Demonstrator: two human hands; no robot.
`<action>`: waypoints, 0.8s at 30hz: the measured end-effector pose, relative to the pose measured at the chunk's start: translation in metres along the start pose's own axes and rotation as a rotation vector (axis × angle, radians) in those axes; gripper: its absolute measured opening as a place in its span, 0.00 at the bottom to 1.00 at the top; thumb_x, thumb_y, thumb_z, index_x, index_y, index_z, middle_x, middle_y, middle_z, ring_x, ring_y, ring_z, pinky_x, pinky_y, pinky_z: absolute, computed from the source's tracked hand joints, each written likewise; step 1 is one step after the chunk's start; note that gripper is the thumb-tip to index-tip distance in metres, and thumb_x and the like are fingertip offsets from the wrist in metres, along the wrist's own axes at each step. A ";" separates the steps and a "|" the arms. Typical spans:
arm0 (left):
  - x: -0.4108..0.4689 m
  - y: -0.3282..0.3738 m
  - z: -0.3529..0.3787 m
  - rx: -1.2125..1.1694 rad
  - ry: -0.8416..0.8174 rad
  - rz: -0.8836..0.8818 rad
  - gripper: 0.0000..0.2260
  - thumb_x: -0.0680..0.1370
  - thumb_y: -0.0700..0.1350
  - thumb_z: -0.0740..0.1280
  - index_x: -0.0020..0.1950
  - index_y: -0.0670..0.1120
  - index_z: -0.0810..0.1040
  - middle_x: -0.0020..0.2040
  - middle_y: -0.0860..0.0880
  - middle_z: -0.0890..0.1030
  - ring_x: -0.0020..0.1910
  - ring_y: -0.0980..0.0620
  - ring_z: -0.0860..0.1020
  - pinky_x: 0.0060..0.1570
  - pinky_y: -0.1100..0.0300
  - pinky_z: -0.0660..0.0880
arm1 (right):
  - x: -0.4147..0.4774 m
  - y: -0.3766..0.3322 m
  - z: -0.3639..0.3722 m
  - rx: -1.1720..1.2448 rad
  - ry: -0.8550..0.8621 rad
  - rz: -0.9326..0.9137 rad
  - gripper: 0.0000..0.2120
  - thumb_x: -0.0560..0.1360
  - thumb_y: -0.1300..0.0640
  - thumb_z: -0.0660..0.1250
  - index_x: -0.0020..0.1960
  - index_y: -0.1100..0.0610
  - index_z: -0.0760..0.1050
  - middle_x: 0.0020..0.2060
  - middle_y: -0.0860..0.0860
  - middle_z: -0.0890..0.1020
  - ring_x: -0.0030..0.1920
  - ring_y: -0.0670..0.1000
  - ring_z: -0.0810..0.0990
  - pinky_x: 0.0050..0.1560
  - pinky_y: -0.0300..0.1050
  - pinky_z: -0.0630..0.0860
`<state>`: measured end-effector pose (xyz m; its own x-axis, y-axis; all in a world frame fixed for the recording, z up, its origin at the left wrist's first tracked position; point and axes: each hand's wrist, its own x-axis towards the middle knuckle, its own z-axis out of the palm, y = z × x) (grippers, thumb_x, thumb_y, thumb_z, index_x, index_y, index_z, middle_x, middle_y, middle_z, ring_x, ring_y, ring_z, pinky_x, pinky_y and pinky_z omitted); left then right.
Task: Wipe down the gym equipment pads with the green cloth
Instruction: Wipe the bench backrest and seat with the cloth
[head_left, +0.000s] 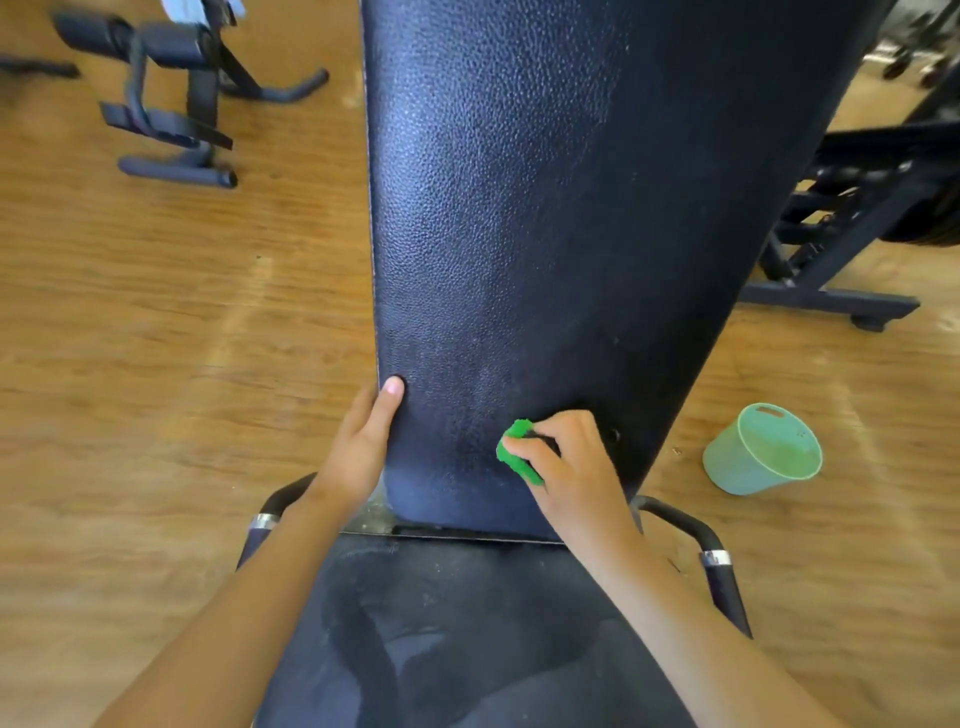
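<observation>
A long black back pad (545, 218) of a bench fills the middle of the view, tilted up away from me. Below it lies the black seat pad (467, 634), with damp streaks on it. My right hand (576, 462) is shut on a bunched green cloth (514, 452) and presses it against the lower right part of the back pad. My left hand (363, 441) grips the back pad's lower left edge, thumb on the front face.
A pale green bucket (763, 452) stands on the wooden floor to the right of the bench. Bench handles (701, 535) stick out on both sides. Another black machine (171, 104) stands at the far left, and a black frame (841, 249) at the right.
</observation>
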<state>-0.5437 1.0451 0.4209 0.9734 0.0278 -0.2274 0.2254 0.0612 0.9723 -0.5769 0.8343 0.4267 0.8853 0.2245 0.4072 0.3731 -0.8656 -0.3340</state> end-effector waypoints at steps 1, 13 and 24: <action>0.000 -0.001 -0.001 0.001 -0.005 0.004 0.15 0.81 0.54 0.56 0.65 0.53 0.73 0.59 0.62 0.77 0.53 0.75 0.74 0.45 0.80 0.69 | -0.007 0.000 0.004 0.029 -0.096 0.033 0.04 0.75 0.57 0.68 0.46 0.57 0.79 0.44 0.45 0.73 0.46 0.43 0.69 0.48 0.37 0.72; -0.002 0.003 -0.005 -0.057 -0.046 -0.048 0.11 0.79 0.57 0.62 0.57 0.56 0.76 0.56 0.61 0.81 0.55 0.67 0.77 0.53 0.67 0.69 | 0.067 -0.010 -0.062 -0.022 0.355 -0.143 0.10 0.74 0.59 0.67 0.51 0.62 0.81 0.52 0.59 0.74 0.53 0.53 0.70 0.59 0.27 0.62; 0.001 -0.005 -0.006 -0.154 -0.051 -0.051 0.26 0.72 0.60 0.64 0.64 0.45 0.74 0.61 0.49 0.80 0.58 0.58 0.78 0.57 0.61 0.73 | 0.040 -0.030 0.017 -0.052 0.174 -0.391 0.06 0.75 0.61 0.67 0.49 0.60 0.82 0.54 0.52 0.71 0.52 0.54 0.70 0.49 0.49 0.74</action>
<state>-0.5442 1.0508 0.4154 0.9624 -0.0301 -0.2699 0.2699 0.2131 0.9390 -0.5482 0.8773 0.4382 0.6184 0.4657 0.6331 0.6532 -0.7525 -0.0845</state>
